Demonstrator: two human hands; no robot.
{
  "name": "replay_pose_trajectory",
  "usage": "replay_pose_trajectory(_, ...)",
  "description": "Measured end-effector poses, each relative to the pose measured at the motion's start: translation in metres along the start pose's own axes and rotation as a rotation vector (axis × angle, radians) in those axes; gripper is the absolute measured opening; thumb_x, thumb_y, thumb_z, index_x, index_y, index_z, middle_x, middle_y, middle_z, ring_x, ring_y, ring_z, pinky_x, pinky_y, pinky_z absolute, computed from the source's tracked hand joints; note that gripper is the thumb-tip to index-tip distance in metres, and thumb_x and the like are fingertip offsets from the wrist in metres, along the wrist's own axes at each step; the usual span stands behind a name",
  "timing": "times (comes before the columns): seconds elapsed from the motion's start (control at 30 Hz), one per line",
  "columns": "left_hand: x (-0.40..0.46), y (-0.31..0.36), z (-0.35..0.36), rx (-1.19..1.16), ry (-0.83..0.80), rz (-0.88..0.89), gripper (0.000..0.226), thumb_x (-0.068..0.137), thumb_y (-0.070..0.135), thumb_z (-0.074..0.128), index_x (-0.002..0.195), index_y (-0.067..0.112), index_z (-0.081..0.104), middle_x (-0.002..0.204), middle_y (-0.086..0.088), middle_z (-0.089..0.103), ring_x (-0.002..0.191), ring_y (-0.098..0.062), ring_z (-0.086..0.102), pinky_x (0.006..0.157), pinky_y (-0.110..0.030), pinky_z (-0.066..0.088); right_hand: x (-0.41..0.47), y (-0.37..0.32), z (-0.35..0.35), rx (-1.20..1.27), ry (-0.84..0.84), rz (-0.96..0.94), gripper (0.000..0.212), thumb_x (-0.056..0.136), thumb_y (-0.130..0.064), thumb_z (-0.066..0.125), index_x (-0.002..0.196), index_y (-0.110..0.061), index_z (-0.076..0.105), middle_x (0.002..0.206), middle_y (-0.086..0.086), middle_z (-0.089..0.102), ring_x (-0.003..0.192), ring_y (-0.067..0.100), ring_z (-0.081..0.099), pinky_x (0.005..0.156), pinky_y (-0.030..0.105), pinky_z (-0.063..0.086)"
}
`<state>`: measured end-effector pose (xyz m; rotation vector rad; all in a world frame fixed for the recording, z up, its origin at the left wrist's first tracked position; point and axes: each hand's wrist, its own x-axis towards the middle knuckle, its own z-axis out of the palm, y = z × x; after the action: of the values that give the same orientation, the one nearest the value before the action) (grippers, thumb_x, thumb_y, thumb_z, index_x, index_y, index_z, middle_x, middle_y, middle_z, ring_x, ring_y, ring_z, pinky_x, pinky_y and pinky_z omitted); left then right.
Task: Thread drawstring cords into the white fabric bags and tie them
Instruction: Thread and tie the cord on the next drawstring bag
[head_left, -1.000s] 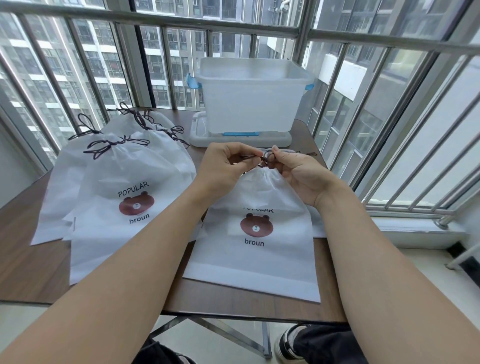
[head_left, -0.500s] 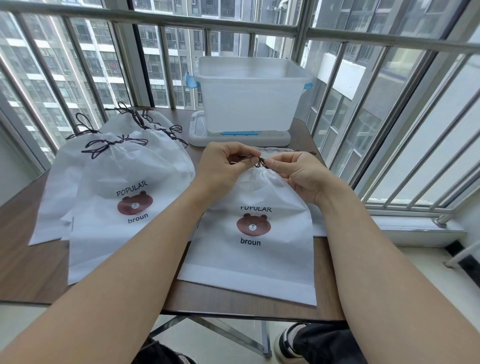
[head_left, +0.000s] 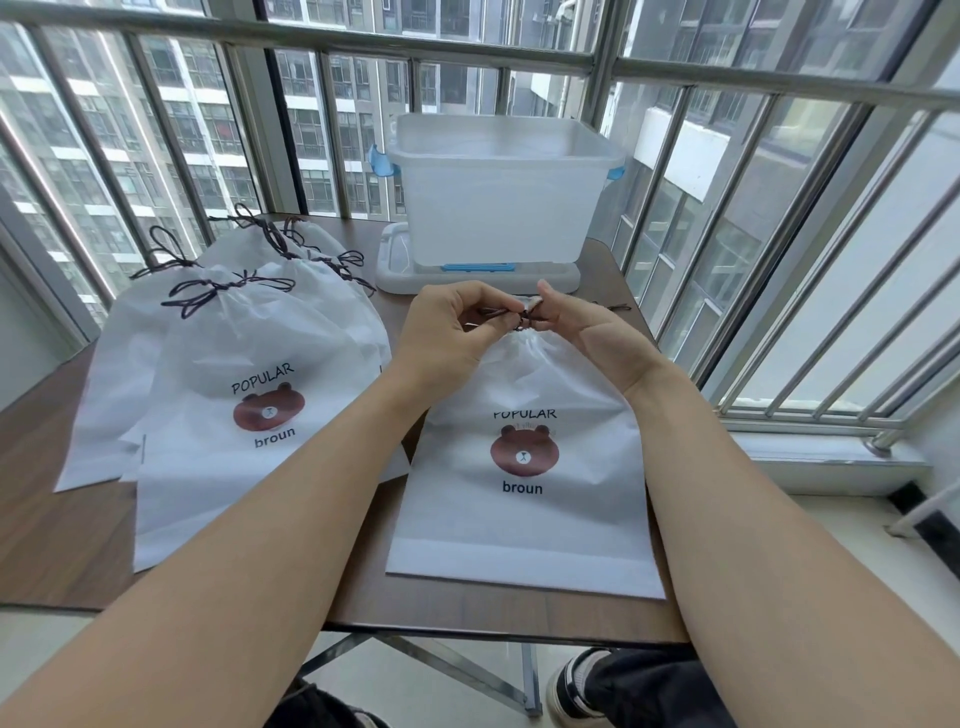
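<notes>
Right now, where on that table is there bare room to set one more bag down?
Bare wood shows at the table near-left corner, before the pile of tied bags, and in a thin strip along the near edge. The far side is crowded by the plastic bin. The middle holds the bag both hands work on.

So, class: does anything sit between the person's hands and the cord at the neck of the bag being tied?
Nothing visible does. Both the left hand and right hand already pinch the dark cord at the gathered neck of the bag.
</notes>
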<state>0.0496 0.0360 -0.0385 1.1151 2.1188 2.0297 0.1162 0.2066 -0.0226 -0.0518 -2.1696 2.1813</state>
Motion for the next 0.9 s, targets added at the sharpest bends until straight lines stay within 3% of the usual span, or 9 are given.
replay_pose_trajectory(0.07, 0.0, 0.0, -0.001, -0.031, 0.003, 0.004, 0.019, 0.087, -0.001, 0.071, 0.089, 0.017, 0.074, 0.089, 0.0, 0.077, 0.086, -0.017, 0.075, 0.083, -0.028, 0.057, 0.003, 0.001, 0.002, -0.063, 0.034, -0.032, 0.046, 0.102, -0.033, 0.056, 0.119, 0.008, 0.067, 0.117, 0.015, 0.071, 0.105, 0.01, 0.067, 0.095, 0.02, 0.047)
replay_pose_trajectory(0.17, -0.001, 0.001, -0.002, -0.03, 0.004, 0.004, 0.018, 0.087, -0.001, 0.072, 0.089, 0.017, 0.075, 0.09, -0.004, 0.078, 0.087, -0.019, 0.075, 0.084, -0.03, 0.058, 0.006, 0.007, 0.003, -0.088, 0.043, -0.023, 0.043, 0.103, -0.033, 0.056, 0.114, 0.007, 0.066, 0.107, 0.012, 0.069, 0.102, 0.018, 0.063, 0.101, 0.034, 0.045)
replay_pose_trajectory(0.3, -0.001, 0.001, -0.001, -0.001, 0.002, -0.005, 0.017, 0.086, 0.002, 0.073, 0.09, 0.019, 0.075, 0.088, 0.001, 0.077, 0.086, -0.017, 0.074, 0.084, -0.029, 0.059, 0.008, 0.007, 0.01, -0.081, 0.076, -0.048, 0.025, 0.105, -0.026, 0.052, 0.099, -0.003, 0.061, 0.081, 0.003, 0.065, 0.075, 0.012, 0.058, 0.076, 0.019, 0.046)
replay_pose_trajectory(0.43, -0.001, 0.0, 0.0, 0.025, 0.007, -0.018, 0.013, 0.086, 0.002, 0.074, 0.091, 0.014, 0.076, 0.088, -0.003, 0.077, 0.087, -0.025, 0.074, 0.086, -0.036, 0.058, 0.008, 0.008, 0.014, -0.15, 0.14, -0.073, 0.028, 0.104, -0.032, 0.054, 0.086, -0.012, 0.061, 0.079, 0.005, 0.059, 0.074, 0.015, 0.051, 0.069, 0.021, 0.042)
replay_pose_trajectory(0.53, 0.0, 0.0, -0.002, 0.022, 0.01, -0.038, 0.011, 0.086, 0.002, 0.073, 0.093, 0.009, 0.076, 0.087, -0.004, 0.076, 0.083, -0.016, 0.072, 0.086, -0.033, 0.058, 0.002, 0.004, 0.013, -0.198, 0.164, -0.071, 0.034, 0.101, -0.043, 0.055, 0.093, -0.011, 0.064, 0.076, 0.0, 0.052, 0.066, 0.007, 0.041, 0.061, 0.017, 0.035)
replay_pose_trajectory(0.63, 0.0, 0.0, -0.003, 0.045, 0.006, -0.03, 0.011, 0.086, 0.002, 0.073, 0.093, 0.01, 0.076, 0.087, -0.001, 0.076, 0.081, -0.012, 0.071, 0.083, -0.031, 0.057, -0.002, 0.0, 0.01, -0.024, 0.044, -0.028, 0.039, 0.094, -0.045, 0.062, 0.101, -0.006, 0.068, 0.087, 0.01, 0.054, 0.071, 0.012, 0.05, 0.067, 0.02, 0.042)
replay_pose_trajectory(0.73, 0.001, -0.001, -0.003, 0.057, 0.016, -0.017, 0.013, 0.086, 0.003, 0.074, 0.094, 0.013, 0.076, 0.09, -0.001, 0.077, 0.084, -0.016, 0.072, 0.085, -0.034, 0.058, -0.005, -0.001, 0.01, 0.2, 0.011, 0.026, 0.028, 0.099, -0.029, 0.059, 0.105, -0.003, 0.067, 0.091, 0.012, 0.058, 0.075, 0.015, 0.063, 0.069, 0.022, 0.054)
replay_pose_trajectory(0.8, 0.001, -0.001, -0.004, 0.074, 0.015, -0.012, 0.016, 0.086, 0.005, 0.074, 0.099, 0.015, 0.076, 0.092, -0.003, 0.077, 0.086, -0.017, 0.072, 0.086, -0.034, 0.058, -0.003, 0.001, 0.008, 0.267, 0.047, 0.059, 0.022, 0.102, -0.027, 0.056, 0.095, -0.01, 0.068, 0.087, 0.007, 0.054, 0.076, 0.016, 0.061, 0.069, 0.022, 0.054)
replay_pose_trajectory(0.9, -0.001, 0.001, -0.004, 0.095, -0.016, 0.001, 0.019, 0.087, 0.004, 0.073, 0.1, 0.017, 0.077, 0.092, 0.003, 0.077, 0.087, -0.01, 0.073, 0.086, -0.027, 0.057, 0.001, 0.001, 0.006, 0.206, 0.049, 0.146, 0.035, 0.098, -0.045, 0.059, 0.079, -0.017, 0.065, 0.079, 0.001, 0.049, 0.083, 0.02, 0.046, 0.085, 0.03, 0.041)
